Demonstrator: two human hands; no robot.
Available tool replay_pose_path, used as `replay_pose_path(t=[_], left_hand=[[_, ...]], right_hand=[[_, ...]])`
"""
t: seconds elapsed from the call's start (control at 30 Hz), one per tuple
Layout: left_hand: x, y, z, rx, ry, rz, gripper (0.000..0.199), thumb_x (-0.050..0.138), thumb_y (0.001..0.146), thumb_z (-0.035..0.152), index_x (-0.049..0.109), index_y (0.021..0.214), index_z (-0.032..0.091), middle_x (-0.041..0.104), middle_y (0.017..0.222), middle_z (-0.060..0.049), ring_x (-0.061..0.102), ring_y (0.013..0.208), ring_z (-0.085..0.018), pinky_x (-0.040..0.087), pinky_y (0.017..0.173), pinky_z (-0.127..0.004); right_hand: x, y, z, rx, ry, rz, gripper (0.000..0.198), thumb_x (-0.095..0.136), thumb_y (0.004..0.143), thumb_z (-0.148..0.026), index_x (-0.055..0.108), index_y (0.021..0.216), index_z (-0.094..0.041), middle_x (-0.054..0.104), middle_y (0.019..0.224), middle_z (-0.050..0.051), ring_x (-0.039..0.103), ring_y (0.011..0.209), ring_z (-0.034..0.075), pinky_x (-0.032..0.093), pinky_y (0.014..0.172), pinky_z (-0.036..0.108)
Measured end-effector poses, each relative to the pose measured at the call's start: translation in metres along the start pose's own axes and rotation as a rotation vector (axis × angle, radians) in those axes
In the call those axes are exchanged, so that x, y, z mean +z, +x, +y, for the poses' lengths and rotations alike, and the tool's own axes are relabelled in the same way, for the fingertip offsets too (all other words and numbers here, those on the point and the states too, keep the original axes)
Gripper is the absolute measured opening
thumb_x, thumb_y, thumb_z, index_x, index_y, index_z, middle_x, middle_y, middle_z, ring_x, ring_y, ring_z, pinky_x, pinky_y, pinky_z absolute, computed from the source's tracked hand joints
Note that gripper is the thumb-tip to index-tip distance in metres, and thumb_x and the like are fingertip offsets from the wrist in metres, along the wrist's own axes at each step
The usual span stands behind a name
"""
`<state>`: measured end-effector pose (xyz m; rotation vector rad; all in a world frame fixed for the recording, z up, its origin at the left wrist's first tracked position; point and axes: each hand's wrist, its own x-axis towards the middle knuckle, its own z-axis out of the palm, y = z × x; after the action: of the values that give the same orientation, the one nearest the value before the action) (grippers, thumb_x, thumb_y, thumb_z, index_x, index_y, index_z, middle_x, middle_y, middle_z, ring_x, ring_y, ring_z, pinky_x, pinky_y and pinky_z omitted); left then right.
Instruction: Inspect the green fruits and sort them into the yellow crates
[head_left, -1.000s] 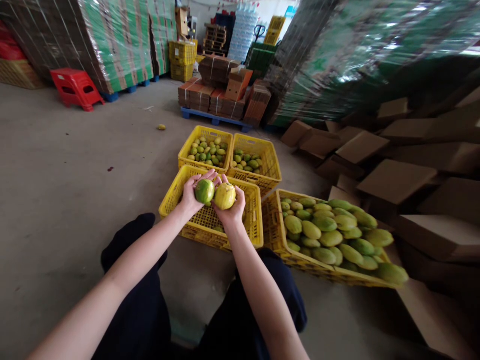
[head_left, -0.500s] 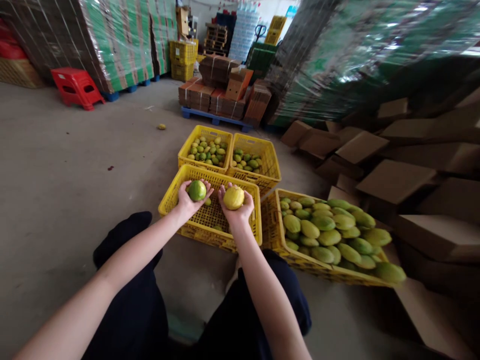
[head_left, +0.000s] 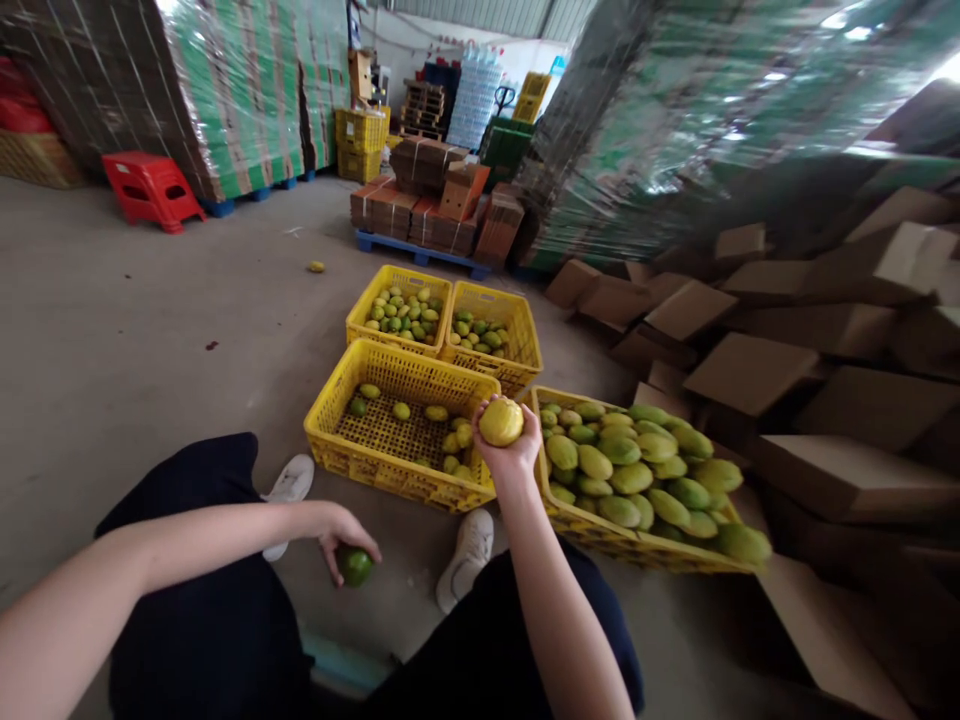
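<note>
My left hand (head_left: 346,538) hangs low between the knees, in front of the front crate. Its fingers are curled over a dark green lemon-like fruit (head_left: 355,567). My right hand (head_left: 513,448) is palm up at the right rim of the front yellow crate (head_left: 390,476), with its fingers round a ribbed yellow lemon-like fruit (head_left: 502,422). Inside that crate lie several yellow and green fruits (head_left: 402,411), mostly toward its right end. A full crate (head_left: 600,540) heaped with green-yellow fruits (head_left: 632,449) stands at the right.
Two more yellow crates (head_left: 352,325) with fruit stand behind the front one. Loose cardboard boxes (head_left: 750,372) are piled at the right. A blue pallet (head_left: 420,255) bears bundled cardboard. One fruit (head_left: 316,267) lies on the floor; a red stool (head_left: 150,190) is farther left.
My left hand has come back from over the front crate, down toward my knees, with the green fruit. My right hand has shifted right with the yellow fruit. More of the crate's inside shows.
</note>
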<state>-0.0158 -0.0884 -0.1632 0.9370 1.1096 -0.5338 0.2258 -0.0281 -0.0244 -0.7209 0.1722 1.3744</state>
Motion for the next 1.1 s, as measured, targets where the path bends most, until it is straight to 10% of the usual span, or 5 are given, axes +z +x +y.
replay_pose_path(t=[0.1, 0.27, 0.4, 0.67, 1.1], left_hand=[[-0.029, -0.027, 0.026, 0.062, -0.013, 0.06, 0.026, 0.071, 0.078, 0.043, 0.064, 0.071, 0.019, 0.064, 0.065, -0.005, 0.075, 0.092, -0.032, 0.063, 0.077, -0.042], [-0.137, -0.137, 0.132, 0.609, -0.323, 0.484, 0.054, 0.059, 0.089, 0.057, 0.06, 0.121, 0.013, 0.067, 0.12, -0.019, 0.068, 0.113, -0.03, 0.061, 0.084, -0.037], [-0.181, -0.184, 0.144, 0.759, -0.473, 0.738, 0.064, 0.051, 0.093, 0.053, 0.047, 0.142, 0.011, 0.051, 0.146, -0.027, 0.064, 0.122, -0.034, 0.059, 0.09, -0.04], [-0.13, -0.126, 0.065, 0.362, 0.13, 0.616, 0.064, 0.037, 0.092, 0.059, 0.059, 0.134, 0.015, 0.062, 0.142, -0.015, 0.071, 0.112, -0.024, 0.053, 0.094, -0.03], [-0.125, -0.113, 0.04, 0.24, 0.871, 0.801, 0.058, 0.053, 0.089, 0.049, 0.062, 0.134, 0.015, 0.064, 0.139, -0.019, 0.06, 0.129, -0.033, 0.046, 0.104, -0.037]], right_hand=[[-0.003, 0.0, -0.002, -0.002, 0.0, 0.004, 0.018, 0.051, 0.084, -0.03, 0.063, 0.094, -0.021, 0.071, 0.07, 0.001, 0.069, 0.066, 0.016, 0.061, 0.057, 0.027], [-0.003, 0.004, 0.001, 0.017, -0.006, -0.023, 0.02, 0.052, 0.081, -0.029, 0.064, 0.095, -0.02, 0.072, 0.072, 0.002, 0.069, 0.067, 0.017, 0.06, 0.058, 0.028], [0.001, 0.004, 0.005, 0.044, -0.01, 0.021, 0.02, 0.051, 0.083, -0.029, 0.064, 0.094, -0.02, 0.071, 0.07, 0.002, 0.069, 0.064, 0.017, 0.06, 0.056, 0.028], [-0.004, 0.009, 0.018, 0.089, -0.082, 0.036, 0.017, 0.051, 0.085, -0.029, 0.063, 0.093, -0.019, 0.072, 0.071, 0.004, 0.07, 0.065, 0.018, 0.06, 0.057, 0.028], [-0.087, -0.004, 0.102, 0.327, -0.886, -0.187, 0.021, 0.063, 0.08, -0.037, 0.06, 0.07, -0.02, 0.066, 0.06, 0.001, 0.066, 0.055, 0.018, 0.056, 0.052, 0.033]])
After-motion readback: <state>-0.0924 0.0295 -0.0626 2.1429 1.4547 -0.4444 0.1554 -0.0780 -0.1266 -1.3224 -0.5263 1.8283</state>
